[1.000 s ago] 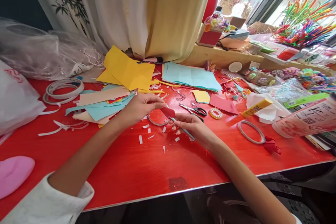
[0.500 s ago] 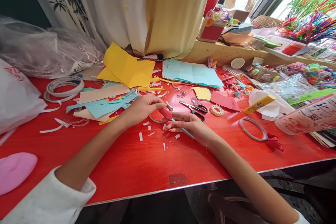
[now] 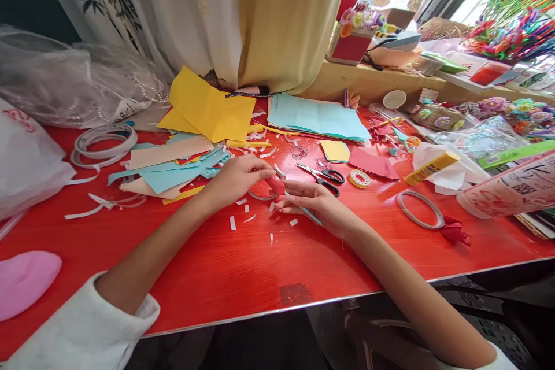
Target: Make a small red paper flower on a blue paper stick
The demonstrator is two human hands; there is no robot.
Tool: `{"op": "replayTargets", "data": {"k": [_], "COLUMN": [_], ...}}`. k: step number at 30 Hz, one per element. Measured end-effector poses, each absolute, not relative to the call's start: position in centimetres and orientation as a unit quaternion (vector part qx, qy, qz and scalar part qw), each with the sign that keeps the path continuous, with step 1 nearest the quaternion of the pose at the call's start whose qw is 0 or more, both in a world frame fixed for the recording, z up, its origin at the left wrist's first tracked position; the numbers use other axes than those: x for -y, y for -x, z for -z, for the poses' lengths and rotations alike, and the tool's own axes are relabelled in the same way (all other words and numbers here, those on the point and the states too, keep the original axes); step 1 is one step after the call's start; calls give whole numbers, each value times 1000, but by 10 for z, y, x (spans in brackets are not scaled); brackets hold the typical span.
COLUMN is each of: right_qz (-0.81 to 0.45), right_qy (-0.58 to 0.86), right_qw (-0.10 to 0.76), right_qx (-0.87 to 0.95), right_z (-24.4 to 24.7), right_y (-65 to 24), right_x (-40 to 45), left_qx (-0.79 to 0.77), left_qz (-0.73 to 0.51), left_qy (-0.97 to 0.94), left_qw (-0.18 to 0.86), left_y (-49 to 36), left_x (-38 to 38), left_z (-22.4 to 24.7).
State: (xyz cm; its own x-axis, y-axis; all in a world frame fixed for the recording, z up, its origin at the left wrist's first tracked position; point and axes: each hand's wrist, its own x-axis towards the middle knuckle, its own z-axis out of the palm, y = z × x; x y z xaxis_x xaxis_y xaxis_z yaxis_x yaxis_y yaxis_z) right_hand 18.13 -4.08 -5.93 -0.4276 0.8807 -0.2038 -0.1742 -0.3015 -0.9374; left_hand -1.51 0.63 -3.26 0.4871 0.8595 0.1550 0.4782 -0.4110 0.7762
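Observation:
My left hand (image 3: 236, 181) pinches a small folded piece of red paper (image 3: 276, 186) above the middle of the table. Between the fingers of my right hand (image 3: 325, 206) lies a thin light-blue stick (image 3: 311, 217), its upper end meeting the red paper. Whether the two are joined is hidden by my fingers. A grey-white hoop (image 3: 260, 199) shows partly behind the hands. Black-handled scissors (image 3: 324, 177) rest just beyond my right hand, blades pointing left. White paper scraps (image 3: 233, 223) are scattered in front of the hands.
Yellow sheets (image 3: 212, 104), light-blue sheets (image 3: 318, 118) and cut strips (image 3: 173, 173) lie at the back. Tape rolls (image 3: 104, 144) sit left. On the right are a small tape roll (image 3: 359, 178), a glue stick (image 3: 431, 168), another hoop (image 3: 420, 210) and a pink cup (image 3: 511, 185).
The view has shifted very slightly. Both hands keep the same grip on the red paper and the light-blue stick, with hardly any movement.

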Motion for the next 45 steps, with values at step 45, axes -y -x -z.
{"op": "replayTargets", "data": {"k": [45], "right_qz": [-671], "right_qy": [423], "right_qw": [433], "right_qx": [429], "right_z": [60], "right_y": [-175], "right_x": [40], "left_qx": [-413], "left_qz": [-328], "left_qy": [-828], "left_qw": [192], "left_y": [4], "left_x": [1], "left_z": [42]}}
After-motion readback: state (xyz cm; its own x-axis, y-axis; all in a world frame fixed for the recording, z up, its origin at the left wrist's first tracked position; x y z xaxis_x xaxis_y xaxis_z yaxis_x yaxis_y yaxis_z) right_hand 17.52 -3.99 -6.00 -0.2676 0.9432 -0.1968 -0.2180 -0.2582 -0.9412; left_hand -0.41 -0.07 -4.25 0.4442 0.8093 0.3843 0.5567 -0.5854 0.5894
